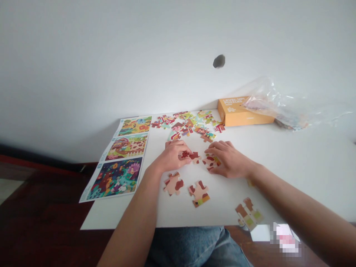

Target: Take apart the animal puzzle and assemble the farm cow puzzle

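Observation:
My left hand [172, 155] rests on the white table [292, 163], its fingers curled down on a brown and cream jigsaw piece [194, 157]. A little to the right, my right hand [229, 159] lies over another brown-patched piece [210, 162], fingers bent and pressing on it. The two pieces sit close together, nearly touching. In front of my hands lie two loose pieces [173, 183] [199, 193]. A joined pair of pieces [249, 214] sits near the table's front edge under my right forearm.
A heap of several colourful loose pieces [189, 124] lies at the back. A guide sheet with three pictures [122, 157] covers the left side. An orange puzzle box [240, 111] and a clear plastic bag [280, 105] stand at the back right against the white wall.

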`<state>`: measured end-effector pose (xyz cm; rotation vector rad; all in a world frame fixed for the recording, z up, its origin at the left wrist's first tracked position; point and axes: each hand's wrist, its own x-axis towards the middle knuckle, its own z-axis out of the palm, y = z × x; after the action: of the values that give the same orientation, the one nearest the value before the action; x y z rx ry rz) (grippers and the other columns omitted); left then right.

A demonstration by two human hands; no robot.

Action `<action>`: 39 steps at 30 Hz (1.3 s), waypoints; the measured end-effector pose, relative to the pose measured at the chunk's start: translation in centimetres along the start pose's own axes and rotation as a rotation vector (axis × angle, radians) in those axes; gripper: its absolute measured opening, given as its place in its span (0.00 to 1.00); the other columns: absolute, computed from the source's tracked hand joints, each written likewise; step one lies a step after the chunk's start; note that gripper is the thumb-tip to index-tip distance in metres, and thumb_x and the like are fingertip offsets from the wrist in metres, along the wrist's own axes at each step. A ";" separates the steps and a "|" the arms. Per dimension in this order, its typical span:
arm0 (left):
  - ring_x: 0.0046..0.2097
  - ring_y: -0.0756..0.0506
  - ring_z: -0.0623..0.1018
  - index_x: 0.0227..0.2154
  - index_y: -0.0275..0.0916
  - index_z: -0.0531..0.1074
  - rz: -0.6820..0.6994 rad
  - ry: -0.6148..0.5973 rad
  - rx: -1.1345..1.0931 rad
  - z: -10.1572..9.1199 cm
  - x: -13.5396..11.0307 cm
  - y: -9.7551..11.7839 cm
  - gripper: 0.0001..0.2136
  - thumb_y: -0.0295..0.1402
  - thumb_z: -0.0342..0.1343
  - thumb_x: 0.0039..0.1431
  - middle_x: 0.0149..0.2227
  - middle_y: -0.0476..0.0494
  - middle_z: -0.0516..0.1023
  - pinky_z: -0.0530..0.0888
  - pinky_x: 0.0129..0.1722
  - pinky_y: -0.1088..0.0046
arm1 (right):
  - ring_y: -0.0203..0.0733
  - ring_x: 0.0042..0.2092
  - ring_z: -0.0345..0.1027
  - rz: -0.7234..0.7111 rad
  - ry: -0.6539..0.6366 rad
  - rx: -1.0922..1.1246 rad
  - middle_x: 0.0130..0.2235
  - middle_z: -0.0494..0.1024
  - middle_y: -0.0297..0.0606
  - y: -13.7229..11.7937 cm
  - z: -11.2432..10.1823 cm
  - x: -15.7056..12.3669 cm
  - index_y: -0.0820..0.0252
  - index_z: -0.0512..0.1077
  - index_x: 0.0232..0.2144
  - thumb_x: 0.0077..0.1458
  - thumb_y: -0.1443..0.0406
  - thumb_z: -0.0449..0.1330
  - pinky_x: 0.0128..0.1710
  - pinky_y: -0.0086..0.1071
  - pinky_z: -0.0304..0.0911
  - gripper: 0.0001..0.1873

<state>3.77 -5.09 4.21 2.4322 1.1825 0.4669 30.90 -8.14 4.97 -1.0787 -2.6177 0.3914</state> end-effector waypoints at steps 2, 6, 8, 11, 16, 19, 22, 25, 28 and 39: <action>0.45 0.43 0.73 0.34 0.43 0.79 0.005 -0.002 0.000 0.0 0.0 0.2 0.06 0.34 0.64 0.52 0.38 0.47 0.76 0.66 0.51 0.64 | 0.52 0.49 0.65 -0.058 -0.008 0.043 0.50 0.73 0.46 0.2 -0.1 0.0 0.57 0.68 0.52 0.56 0.55 0.62 0.50 0.45 0.55 0.24; 0.45 0.43 0.74 0.35 0.43 0.79 0.009 -0.002 0.003 -0.1 -0.1 0.4 0.07 0.34 0.63 0.52 0.38 0.48 0.76 0.65 0.52 0.64 | 0.52 0.50 0.66 -0.034 0.022 0.056 0.49 0.74 0.47 0.7 0.3 0.3 0.57 0.69 0.50 0.55 0.54 0.62 0.50 0.45 0.55 0.23; 0.45 0.43 0.74 0.36 0.44 0.79 0.004 -0.003 0.003 -0.2 -0.1 0.4 0.07 0.34 0.63 0.52 0.38 0.48 0.77 0.65 0.52 0.64 | 0.53 0.51 0.66 0.001 0.037 0.051 0.50 0.74 0.48 0.8 0.7 0.5 0.57 0.69 0.49 0.53 0.53 0.63 0.51 0.46 0.55 0.24; 0.44 0.44 0.74 0.36 0.43 0.80 0.000 -0.012 -0.001 -0.3 -0.2 0.4 0.08 0.35 0.63 0.52 0.38 0.47 0.76 0.66 0.51 0.64 | 0.54 0.52 0.66 0.045 0.054 0.061 0.51 0.73 0.48 0.9 1.2 0.6 0.57 0.68 0.50 0.53 0.52 0.63 0.52 0.47 0.55 0.26; 0.45 0.43 0.74 0.36 0.43 0.79 0.013 -0.027 -0.009 -0.3 -0.1 0.6 0.07 0.34 0.63 0.52 0.38 0.47 0.76 0.64 0.53 0.63 | 0.52 0.52 0.65 0.092 0.098 0.074 0.54 0.71 0.47 0.5 1.7 0.8 0.56 0.67 0.49 0.54 0.53 0.62 0.52 0.47 0.56 0.23; 0.46 0.43 0.74 0.36 0.43 0.79 0.011 -0.030 -0.014 -0.3 -0.1 0.7 0.08 0.34 0.63 0.52 0.38 0.47 0.76 0.63 0.55 0.61 | 0.51 0.50 0.65 0.094 0.114 0.066 0.52 0.72 0.45 0.2 1.8 1.0 0.55 0.68 0.48 0.55 0.55 0.61 0.51 0.46 0.56 0.20; 0.46 0.43 0.74 0.36 0.44 0.79 0.005 -0.036 -0.017 -0.3 0.0 0.8 0.08 0.35 0.63 0.52 0.39 0.47 0.76 0.62 0.55 0.60 | 0.52 0.49 0.64 0.079 0.118 0.067 0.51 0.73 0.44 0.0 1.7 1.1 0.54 0.69 0.48 0.55 0.55 0.62 0.51 0.46 0.56 0.20; 0.46 0.42 0.73 0.36 0.43 0.78 0.007 -0.042 -0.012 -0.2 0.0 0.9 0.08 0.34 0.63 0.52 0.38 0.47 0.76 0.62 0.55 0.60 | 0.50 0.46 0.65 0.080 0.107 0.077 0.48 0.75 0.44 0.0 1.7 1.3 0.55 0.69 0.47 0.56 0.56 0.61 0.49 0.45 0.56 0.18; 0.47 0.42 0.73 0.37 0.43 0.78 0.019 -0.040 -0.007 -0.1 0.0 0.9 0.08 0.35 0.63 0.53 0.39 0.47 0.75 0.63 0.54 0.61 | 0.49 0.44 0.64 0.079 0.111 0.088 0.45 0.76 0.42 0.1 1.8 1.5 0.54 0.69 0.45 0.56 0.57 0.61 0.47 0.43 0.56 0.16; 0.47 0.42 0.71 0.36 0.44 0.78 0.032 -0.027 -0.001 0.3 0.1 0.9 0.06 0.35 0.62 0.54 0.39 0.47 0.74 0.64 0.55 0.61 | 0.48 0.46 0.64 0.076 0.126 0.154 0.44 0.76 0.40 -0.1 2.0 1.5 0.55 0.68 0.44 0.55 0.57 0.62 0.47 0.42 0.55 0.16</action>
<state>4.59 -5.59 4.42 2.4526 1.1333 0.4419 29.06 -7.40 3.45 -1.1152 -2.3995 0.5142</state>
